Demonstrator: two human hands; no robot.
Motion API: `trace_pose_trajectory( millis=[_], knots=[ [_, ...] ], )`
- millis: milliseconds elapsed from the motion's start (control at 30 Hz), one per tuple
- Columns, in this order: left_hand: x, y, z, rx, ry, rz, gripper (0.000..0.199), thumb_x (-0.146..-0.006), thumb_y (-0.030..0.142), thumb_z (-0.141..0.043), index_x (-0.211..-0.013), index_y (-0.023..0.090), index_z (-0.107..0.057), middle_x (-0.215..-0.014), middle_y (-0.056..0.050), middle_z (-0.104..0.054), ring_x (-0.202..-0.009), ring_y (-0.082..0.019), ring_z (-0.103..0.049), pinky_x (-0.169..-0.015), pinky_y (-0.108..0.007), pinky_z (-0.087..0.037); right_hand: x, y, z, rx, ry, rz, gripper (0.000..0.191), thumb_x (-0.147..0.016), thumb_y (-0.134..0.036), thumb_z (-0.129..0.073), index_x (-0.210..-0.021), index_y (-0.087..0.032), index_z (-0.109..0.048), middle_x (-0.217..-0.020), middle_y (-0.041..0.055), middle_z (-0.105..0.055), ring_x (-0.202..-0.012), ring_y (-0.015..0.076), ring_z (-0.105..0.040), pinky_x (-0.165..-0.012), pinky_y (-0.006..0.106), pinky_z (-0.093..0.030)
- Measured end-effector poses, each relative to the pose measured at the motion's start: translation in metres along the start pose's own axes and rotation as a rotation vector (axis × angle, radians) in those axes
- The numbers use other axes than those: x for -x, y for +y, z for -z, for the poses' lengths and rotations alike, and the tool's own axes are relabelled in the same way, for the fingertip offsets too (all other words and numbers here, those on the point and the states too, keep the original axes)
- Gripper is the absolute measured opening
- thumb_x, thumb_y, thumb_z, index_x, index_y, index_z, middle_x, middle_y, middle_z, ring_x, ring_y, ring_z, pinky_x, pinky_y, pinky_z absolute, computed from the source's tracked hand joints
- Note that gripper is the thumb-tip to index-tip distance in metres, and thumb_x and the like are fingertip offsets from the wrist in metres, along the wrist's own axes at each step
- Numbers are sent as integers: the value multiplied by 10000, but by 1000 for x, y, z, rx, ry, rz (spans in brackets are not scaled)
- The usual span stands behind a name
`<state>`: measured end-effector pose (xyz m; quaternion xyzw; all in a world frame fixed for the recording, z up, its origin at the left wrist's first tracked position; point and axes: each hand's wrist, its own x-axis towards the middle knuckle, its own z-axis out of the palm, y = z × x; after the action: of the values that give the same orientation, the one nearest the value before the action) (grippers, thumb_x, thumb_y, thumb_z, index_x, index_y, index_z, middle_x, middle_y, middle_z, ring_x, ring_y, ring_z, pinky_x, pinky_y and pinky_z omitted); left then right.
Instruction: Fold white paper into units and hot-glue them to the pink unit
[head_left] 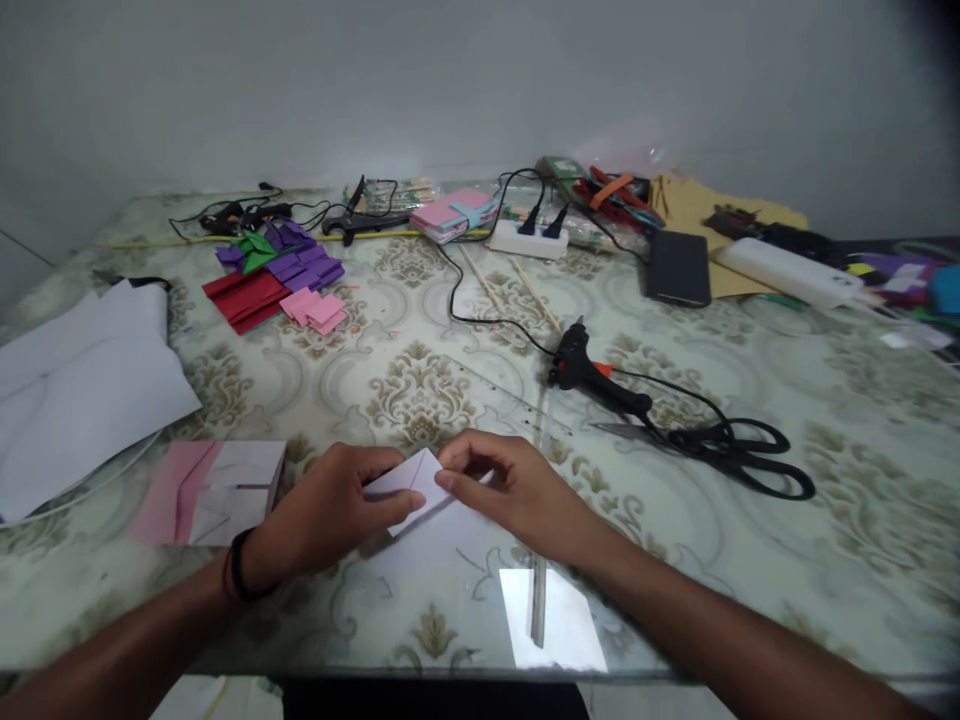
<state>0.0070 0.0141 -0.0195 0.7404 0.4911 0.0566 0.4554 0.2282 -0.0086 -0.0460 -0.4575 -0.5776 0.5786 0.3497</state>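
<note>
A small folded piece of white paper [409, 485] is held between both hands above the near middle of the table. My left hand [337, 505] grips its left side, thumb on top. My right hand [499, 485] pinches its right corner between thumb and fingers. The paper shows a pointed top and a crease. Left of my left hand lies a folded pink and white paper [236, 490]. Beyond my right hand are a black glue gun [600, 380] and black-handled scissors [727, 450].
White sheets [90, 380] lie at the left. Folded coloured papers [277, 275] sit at the back left. A power strip [529, 240], a black box [678, 268] and a white power bank [787, 270] are farther back. A cord crosses the middle.
</note>
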Motion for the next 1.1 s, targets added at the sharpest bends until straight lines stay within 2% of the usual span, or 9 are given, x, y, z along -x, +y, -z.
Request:
trace_pose_trajectory(
  millis=[167, 267, 400, 467, 567, 633, 833, 967, 1100],
  knots=[
    [3, 5, -7, 6, -57, -100, 305, -931, 382, -613, -721, 168, -560, -638, 57, -455, -598, -89, -398, -543, -221, -267, 6, -3, -3, -44, -34, 18, 232, -884, -373, -739, -777, -177, -675, -703, -7, -642, -649, 120, -551, -585, 229, -425],
    [5, 5, -9, -10, -2, -174, 431, -998, 415, -534, -651, 160, -510, -593, 54, -405, -570, -83, -370, -545, -226, -270, 10, -9, -3, 60, -43, 42, 175, -880, -280, -725, -745, -182, -671, -673, -20, -619, -627, 111, -532, -558, 220, -405],
    [6, 3, -8, -37, 97, -198, 468, -1014, 398, -512, -614, 156, -504, -546, 55, -403, -526, -76, -348, -531, -230, -279, 11, -13, 0, 127, -39, 40, 137, -905, -285, -691, -799, -198, -693, -721, -9, -682, -676, 131, -599, -597, 232, -449],
    [6, 4, -7, 11, 128, -180, 405, -1002, 392, -534, -674, 161, -583, -570, 46, -507, -538, -83, -426, -534, -220, -322, 10, -14, 4, 161, -44, 44, 123, -905, -274, -688, -803, -205, -705, -747, -8, -711, -696, 134, -620, -630, 242, -467],
    [8, 4, -7, 128, 152, -161, 247, -980, 382, -590, -918, 180, -717, -734, 10, -705, -636, -114, -586, -579, -208, -422, 11, -14, 9, 213, -56, 49, 120, -889, -250, -690, -777, -211, -712, -740, -11, -719, -666, 129, -615, -619, 246, -467],
    [10, 5, -7, 162, 168, -173, 223, -974, 371, -613, -975, 191, -744, -780, -1, -742, -657, -119, -616, -584, -205, -442, 12, -16, 9, 218, -61, 49, 113, -875, -237, -695, -765, -214, -705, -734, -13, -717, -657, 129, -616, -602, 244, -466],
    [15, 5, -6, 180, 168, -244, 212, -980, 335, -628, -897, 202, -770, -724, 23, -723, -618, -97, -589, -569, -201, -411, 14, -20, -3, 127, -8, 66, 98, -883, -260, -688, -795, -216, -691, -727, -18, -688, -681, 131, -611, -593, 235, -459],
    [17, 7, -5, 134, 142, -276, 250, -993, 329, -599, -845, 193, -749, -648, 39, -655, -573, -89, -527, -557, -209, -386, 15, -22, -8, 128, -2, 101, 118, -840, -185, -690, -732, -208, -652, -694, -30, -646, -648, 115, -571, -591, 228, -445],
    [20, 9, -9, 78, 196, -277, 241, -981, 286, -603, -791, 181, -709, -651, 33, -663, -577, -93, -550, -571, -214, -399, 17, -20, -11, 89, -27, 64, 123, -858, -210, -699, -747, -205, -644, -693, -30, -634, -652, 115, -561, -601, 229, -445]
  ],
)
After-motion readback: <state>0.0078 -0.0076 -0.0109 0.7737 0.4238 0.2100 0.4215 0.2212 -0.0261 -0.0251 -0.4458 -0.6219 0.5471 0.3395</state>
